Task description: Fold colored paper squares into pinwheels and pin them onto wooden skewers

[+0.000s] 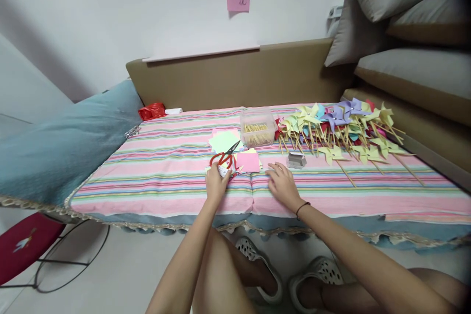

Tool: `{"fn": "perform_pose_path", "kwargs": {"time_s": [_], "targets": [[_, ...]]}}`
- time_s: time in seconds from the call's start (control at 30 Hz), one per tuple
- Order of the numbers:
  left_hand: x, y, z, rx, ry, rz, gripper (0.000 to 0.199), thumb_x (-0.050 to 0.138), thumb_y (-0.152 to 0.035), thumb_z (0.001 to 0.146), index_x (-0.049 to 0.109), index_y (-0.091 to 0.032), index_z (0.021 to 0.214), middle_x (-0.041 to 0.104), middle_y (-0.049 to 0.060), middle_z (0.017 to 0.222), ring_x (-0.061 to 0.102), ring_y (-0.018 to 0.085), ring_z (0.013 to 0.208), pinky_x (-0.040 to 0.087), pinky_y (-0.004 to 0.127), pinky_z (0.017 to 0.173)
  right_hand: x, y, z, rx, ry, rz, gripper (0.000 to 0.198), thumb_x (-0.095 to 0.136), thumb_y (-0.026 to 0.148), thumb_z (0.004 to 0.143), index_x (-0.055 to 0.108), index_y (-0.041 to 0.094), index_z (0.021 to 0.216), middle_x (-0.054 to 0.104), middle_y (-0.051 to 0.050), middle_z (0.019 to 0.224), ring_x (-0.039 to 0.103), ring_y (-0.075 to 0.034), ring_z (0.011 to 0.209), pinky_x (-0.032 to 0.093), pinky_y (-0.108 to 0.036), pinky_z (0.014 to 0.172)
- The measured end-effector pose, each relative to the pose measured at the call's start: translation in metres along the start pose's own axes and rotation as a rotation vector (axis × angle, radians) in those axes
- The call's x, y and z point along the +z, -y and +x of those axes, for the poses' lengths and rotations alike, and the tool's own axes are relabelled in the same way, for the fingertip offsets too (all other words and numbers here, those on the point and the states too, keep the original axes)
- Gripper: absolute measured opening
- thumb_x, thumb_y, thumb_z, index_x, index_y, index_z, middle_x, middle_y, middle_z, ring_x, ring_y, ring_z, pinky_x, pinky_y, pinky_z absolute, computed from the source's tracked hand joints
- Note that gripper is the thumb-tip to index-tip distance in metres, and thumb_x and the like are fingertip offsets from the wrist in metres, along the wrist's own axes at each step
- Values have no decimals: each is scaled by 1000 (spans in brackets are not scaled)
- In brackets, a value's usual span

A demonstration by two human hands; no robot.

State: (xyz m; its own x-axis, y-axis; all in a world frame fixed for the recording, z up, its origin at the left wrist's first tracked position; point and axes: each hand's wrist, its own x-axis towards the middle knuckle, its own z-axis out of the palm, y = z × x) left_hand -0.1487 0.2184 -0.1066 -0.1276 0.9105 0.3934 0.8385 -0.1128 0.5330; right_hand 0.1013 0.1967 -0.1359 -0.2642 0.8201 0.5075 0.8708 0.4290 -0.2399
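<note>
My left hand [216, 184] is closed around a small white piece with faint marks [222, 170], just below the red-handled scissors [221, 158]. The scissors lie with their dark blades pointing up and to the right. My right hand [282, 184] rests on the striped cloth with its fingers apart and nothing held. Between the two hands is a stack of paper topped by a pink sheet [247, 162], with cut scraps around it. Behind the scissors lies a pile of paper sheets, light green [222, 141] on top.
A clear plastic box [258, 138] of short wooden sticks stands behind the papers. Many paper pinwheels [336, 115] on sticks are heaped at right. A small grey metallic object [296, 160] sits beyond my right hand. A red bag [151, 111] lies far left; cushions [415, 73] are stacked right.
</note>
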Motion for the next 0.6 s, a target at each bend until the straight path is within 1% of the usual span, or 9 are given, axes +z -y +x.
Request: {"fn": "perform_pose_path", "kwargs": {"time_s": [0.03, 0.1, 0.17, 0.23, 0.3, 0.37, 0.47, 0.6], "targets": [[-1, -1, 0, 10, -3, -10, 49, 55, -45, 83, 47, -14, 120, 64, 14, 102, 59, 28, 94, 44, 38, 80, 3, 8, 9, -33, 18, 9, 30, 49, 14, 80, 66, 19, 104, 53, -11, 134, 37, -32, 130, 29, -52, 105], [-3, -3, -2, 34, -6, -25, 52, 56, -46, 83, 46, -14, 122, 63, 14, 103, 58, 28, 96, 44, 39, 82, 11, 23, 24, -91, 56, 33, 24, 53, 18, 79, 69, 23, 97, 54, -8, 135, 34, -32, 132, 22, -56, 108], [-7, -2, -6, 57, -3, -38, 54, 57, -47, 82, 45, -14, 123, 62, 14, 107, 57, 28, 99, 44, 38, 86, 18, 33, 33, -113, 75, 54, 21, 55, 21, 80, 71, 24, 93, 62, -7, 124, 36, -33, 131, 20, -59, 108], [-11, 0, -12, 57, -14, -76, 55, 58, -47, 82, 43, -14, 124, 61, 15, 111, 56, 27, 103, 44, 38, 88, 21, 37, 36, -107, 72, 70, 21, 54, 22, 82, 71, 23, 95, 69, -7, 113, 39, -34, 129, 19, -60, 108], [-14, 2, -19, 27, -46, -140, 52, 57, -45, 83, 43, -15, 123, 59, 14, 113, 56, 26, 104, 44, 38, 88, 19, 34, 37, -91, 55, 81, 24, 52, 23, 85, 70, 22, 100, 70, -7, 110, 41, -34, 127, 18, -60, 108], [-14, 2, -24, -14, -73, -206, 49, 55, -45, 84, 42, -17, 122, 59, 14, 113, 56, 26, 105, 44, 38, 88, 15, 27, 37, -60, 26, 82, 27, 49, 24, 87, 68, 22, 106, 69, -7, 115, 41, -34, 127, 19, -61, 108], [-8, -5, -24, -44, -70, -261, 51, 57, -46, 83, 42, -18, 122, 59, 13, 113, 57, 26, 104, 44, 38, 87, 5, 18, 38, -18, -18, 107, 32, 46, 23, 88, 65, 21, 113, 66, -8, 121, 40, -35, 129, 22, -61, 105], [4, -20, -11, -12, -72, -282, 50, 58, -44, 82, 42, -19, 123, 59, 13, 115, 56, 26, 107, 43, 38, 90, -4, 14, 38, -89, 16, 175, 32, 47, 20, 87, 66, 23, 112, 67, -5, 119, 51, -28, 121, 26, -53, 107]]}}
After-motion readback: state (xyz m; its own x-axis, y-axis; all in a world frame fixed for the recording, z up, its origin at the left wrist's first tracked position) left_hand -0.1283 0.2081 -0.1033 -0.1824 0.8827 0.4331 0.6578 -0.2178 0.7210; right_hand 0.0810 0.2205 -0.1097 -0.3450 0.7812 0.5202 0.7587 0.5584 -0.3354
